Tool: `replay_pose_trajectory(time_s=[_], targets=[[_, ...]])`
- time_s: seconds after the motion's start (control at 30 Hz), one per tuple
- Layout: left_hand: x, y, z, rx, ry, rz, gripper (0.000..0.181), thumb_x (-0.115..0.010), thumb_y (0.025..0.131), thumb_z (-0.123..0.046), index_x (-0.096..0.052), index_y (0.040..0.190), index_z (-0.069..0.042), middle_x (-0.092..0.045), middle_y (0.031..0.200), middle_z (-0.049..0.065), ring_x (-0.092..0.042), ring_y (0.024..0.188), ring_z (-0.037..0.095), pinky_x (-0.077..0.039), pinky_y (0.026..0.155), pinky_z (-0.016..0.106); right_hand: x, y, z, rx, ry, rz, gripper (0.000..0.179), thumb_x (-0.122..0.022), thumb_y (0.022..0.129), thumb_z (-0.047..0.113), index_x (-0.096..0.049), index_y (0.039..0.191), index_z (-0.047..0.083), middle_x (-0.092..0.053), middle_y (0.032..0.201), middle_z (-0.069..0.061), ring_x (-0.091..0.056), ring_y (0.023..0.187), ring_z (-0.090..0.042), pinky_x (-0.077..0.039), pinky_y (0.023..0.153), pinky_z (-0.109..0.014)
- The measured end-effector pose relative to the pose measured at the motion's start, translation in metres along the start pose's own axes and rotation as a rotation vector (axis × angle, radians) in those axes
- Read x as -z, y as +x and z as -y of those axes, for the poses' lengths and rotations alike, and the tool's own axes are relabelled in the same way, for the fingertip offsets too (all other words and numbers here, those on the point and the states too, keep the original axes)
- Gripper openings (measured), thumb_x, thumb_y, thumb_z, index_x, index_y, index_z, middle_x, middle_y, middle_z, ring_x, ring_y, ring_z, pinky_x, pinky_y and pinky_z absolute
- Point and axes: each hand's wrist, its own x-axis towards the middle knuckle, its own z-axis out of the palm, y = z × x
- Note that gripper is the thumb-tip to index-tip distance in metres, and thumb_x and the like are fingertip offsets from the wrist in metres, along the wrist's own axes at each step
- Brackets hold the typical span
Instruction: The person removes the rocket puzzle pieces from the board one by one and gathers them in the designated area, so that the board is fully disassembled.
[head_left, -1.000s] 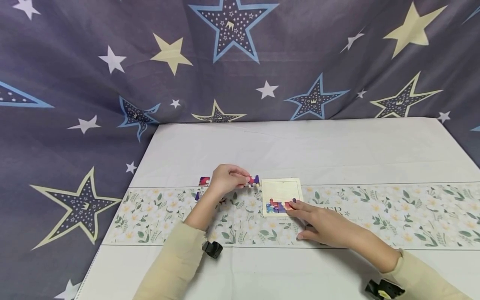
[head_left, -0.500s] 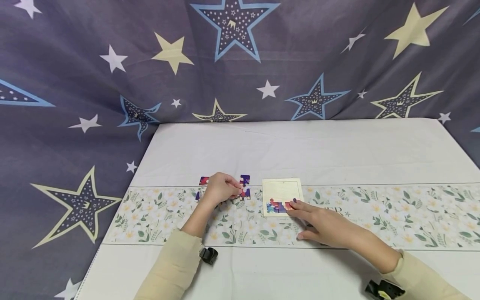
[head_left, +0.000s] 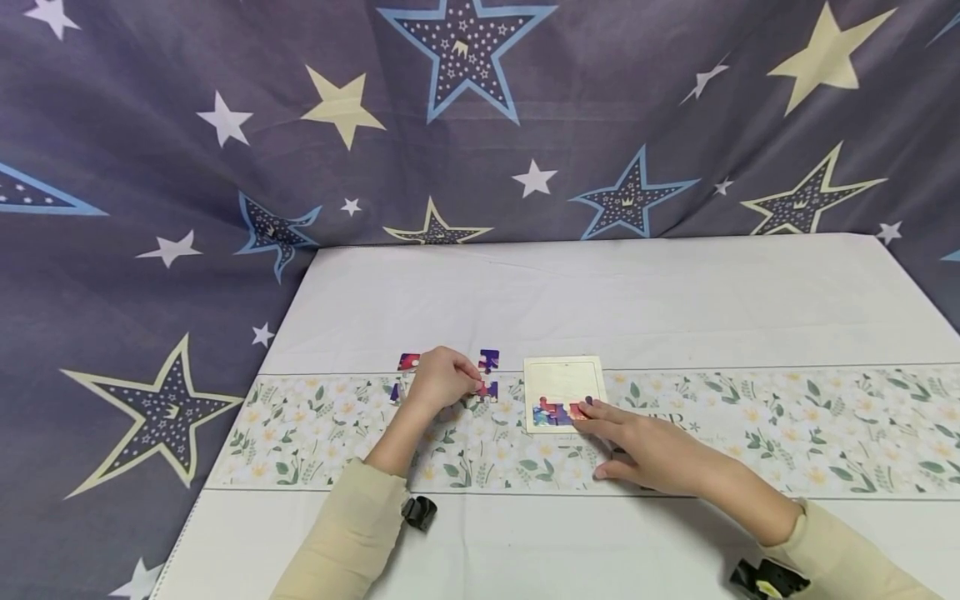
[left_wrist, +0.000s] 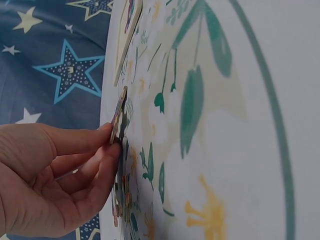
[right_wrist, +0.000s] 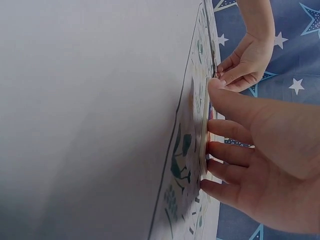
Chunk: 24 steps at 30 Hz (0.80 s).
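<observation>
In the head view my left hand [head_left: 442,379] pinches a red and purple puzzle piece [head_left: 489,391] between thumb and fingertips, close over the flowered strip of the tablecloth. The left wrist view shows this puzzle piece [left_wrist: 119,115] edge-on, tilted. Just beyond it lies a purple puzzle piece [head_left: 489,358]. My right hand [head_left: 637,442] rests its extended fingers on the lower right corner of a cream puzzle board [head_left: 564,377]. Colourful pieces [head_left: 551,414] fill the board's near row, partly covered by those fingers. In the right wrist view, the thumb and fingertips of the right hand [right_wrist: 265,155] touch the board's edge.
More loose pieces [head_left: 408,362] lie left of my left hand, some hidden behind it. A white tablecloth [head_left: 600,292] with a flowered strip [head_left: 787,425] covers the table. Behind and to the left hangs a dark curtain [head_left: 480,167] with stars.
My left hand has moved left and nearer to me, away from the board, with the puzzle piece. The purple piece beyond it has come into view. My right hand and the board stay still.
</observation>
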Motion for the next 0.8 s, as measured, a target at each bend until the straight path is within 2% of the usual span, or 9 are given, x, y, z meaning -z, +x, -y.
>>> replay_pose_trajectory(time_s=[0.4, 0.6, 0.7, 0.8], targets=[[0.000, 0.000, -0.001, 0.001, 0.019, -0.021, 0.005, -0.076, 0.079, -0.007, -0.074, 0.074, -0.006, -0.071, 0.071, 0.007, -0.056, 0.056, 0.012, -0.042, 0.051, 0.019, -0.001, 0.000, -0.001, 0.001, 0.000, -0.010, 0.062, -0.070, 0.086, 0.034, -0.050, 0.140, 0.012, -0.041, 0.152, -0.013, -0.044, 0.137, -0.033, -0.050, 0.097, -0.046], [0.003, -0.001, -0.006, -0.036, 0.045, -0.034, 0.005, -0.074, 0.081, -0.008, -0.075, 0.075, -0.007, -0.073, 0.074, 0.007, -0.057, 0.057, 0.013, -0.044, 0.052, 0.020, 0.000, 0.000, 0.001, -0.006, -0.005, -0.016, 0.062, -0.070, 0.086, 0.034, -0.050, 0.140, 0.012, -0.042, 0.151, -0.014, -0.045, 0.136, -0.034, -0.050, 0.097, -0.046], [0.004, -0.002, -0.011, -0.063, 0.042, -0.019, 0.004, -0.074, 0.081, -0.008, -0.075, 0.077, -0.007, -0.073, 0.076, 0.007, -0.060, 0.061, 0.013, -0.046, 0.056, 0.020, 0.001, 0.000, 0.001, -0.003, -0.003, -0.013, 0.062, -0.070, 0.086, 0.033, -0.050, 0.140, 0.011, -0.042, 0.151, -0.015, -0.045, 0.135, -0.034, -0.050, 0.097, -0.046], [0.003, -0.003, -0.017, -0.096, 0.028, 0.027, 0.004, -0.074, 0.082, -0.009, -0.076, 0.083, -0.006, -0.074, 0.080, 0.007, -0.063, 0.068, 0.015, -0.049, 0.062, 0.022, 0.001, 0.000, 0.001, -0.003, -0.002, -0.010, 0.062, -0.070, 0.086, 0.033, -0.050, 0.140, 0.011, -0.042, 0.151, -0.015, -0.045, 0.136, -0.034, -0.050, 0.097, -0.046]])
